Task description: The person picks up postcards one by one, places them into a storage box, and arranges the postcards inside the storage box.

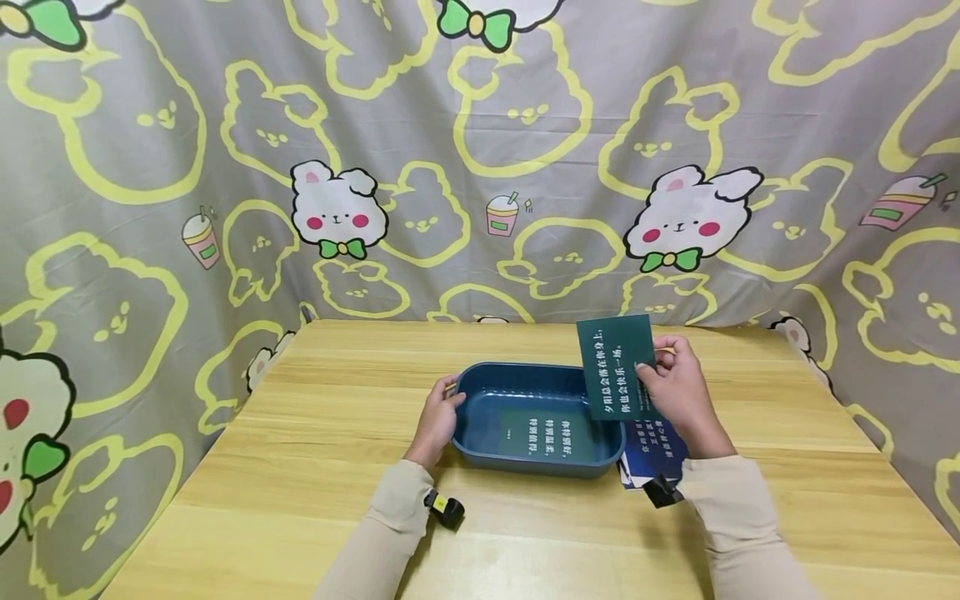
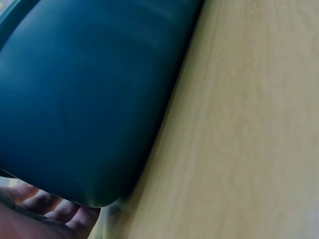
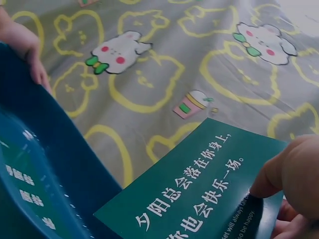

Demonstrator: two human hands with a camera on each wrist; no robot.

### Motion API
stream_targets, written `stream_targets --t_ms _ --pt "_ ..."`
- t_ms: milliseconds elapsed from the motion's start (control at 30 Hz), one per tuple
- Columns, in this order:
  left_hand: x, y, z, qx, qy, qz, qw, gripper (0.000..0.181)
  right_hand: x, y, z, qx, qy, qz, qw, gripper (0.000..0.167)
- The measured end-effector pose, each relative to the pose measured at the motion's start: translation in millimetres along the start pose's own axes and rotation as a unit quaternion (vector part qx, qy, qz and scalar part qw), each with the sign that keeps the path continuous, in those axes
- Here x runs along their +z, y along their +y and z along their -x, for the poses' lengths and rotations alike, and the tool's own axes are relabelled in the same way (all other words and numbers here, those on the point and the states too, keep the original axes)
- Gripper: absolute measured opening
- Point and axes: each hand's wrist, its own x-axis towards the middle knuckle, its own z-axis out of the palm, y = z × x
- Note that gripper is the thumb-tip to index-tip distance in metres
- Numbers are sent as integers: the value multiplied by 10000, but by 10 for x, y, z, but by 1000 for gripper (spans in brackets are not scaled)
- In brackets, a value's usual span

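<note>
A dark blue plastic basin (image 1: 480, 462) stands on the table, and a green card (image 1: 517, 429) with white writing lies flat inside it. My left hand (image 1: 437, 421) holds the basin's left end, thumb at the rim; in the left wrist view its fingers (image 2: 65, 211) lie against the outer wall. Between thumb and fingers my right hand (image 1: 682, 396) pinches another green card (image 1: 611, 367) with white writing, held up above the basin's right end. Beneath the right hand, dark blue cards (image 1: 660, 450) lie beside the basin, partly hidden.
Around the basin stretches the wooden table (image 1: 300, 475). A grey curtain (image 1: 420, 125) with yellow outlines and white rabbits hangs along its back and sides. Black straps with small devices (image 1: 447, 508) sit at both wrists.
</note>
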Motion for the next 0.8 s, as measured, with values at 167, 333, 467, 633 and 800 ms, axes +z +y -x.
stream_targets --t_ms 167,333,467,633,800 --pt "1 6 2 -7 7 -3 10000 36 172 -17 15 -182 -239 3 9995 28" --pt "-1 11 10 -12 2 3 10000 35 362 19 42 -616 -600 11 9963 28" --pt "-1 15 11 -28 -25 20 10000 35 483 64 72 -892 -910 176 9917 28" --pt "-2 18 13 6 -29 7 10000 36 604 133 99 -1301 -1213 629 9820 28" --pt "-3 13 12 65 -22 -3 10000 36 691 194 120 -1605 -1382 1181 9702 28"
